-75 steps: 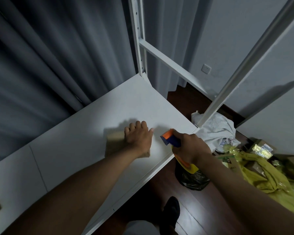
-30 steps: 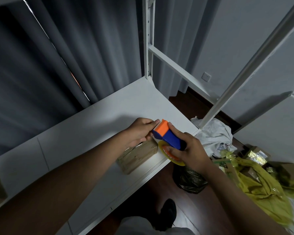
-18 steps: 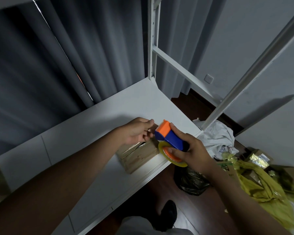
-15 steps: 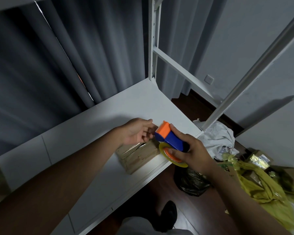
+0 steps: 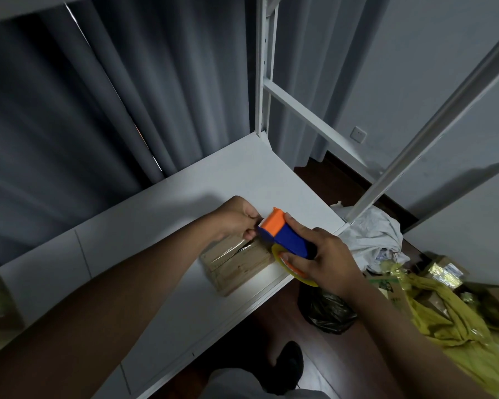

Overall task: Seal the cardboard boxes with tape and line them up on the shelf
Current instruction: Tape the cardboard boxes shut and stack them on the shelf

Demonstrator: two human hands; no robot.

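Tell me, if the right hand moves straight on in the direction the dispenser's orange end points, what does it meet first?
Most likely the left hand, whose fingers sit just past the tape dispenser held by the right hand; depth is uncertain.

— How is the left hand (image 5: 236,220) held?

— It is reached forward from a bare, extended forearm, knuckles up, with the fingers curled under and the fingertips brought together in a pinch at the toothed end of the tape dispenser (image 5: 283,237). What is pinched cannot be made out.

— And the right hand (image 5: 326,260)?

— It is brought in from the lower right, just beside the left. Its grip is closed round the dispenser: index finger laid along the top, thumb pressed against the roll's side.
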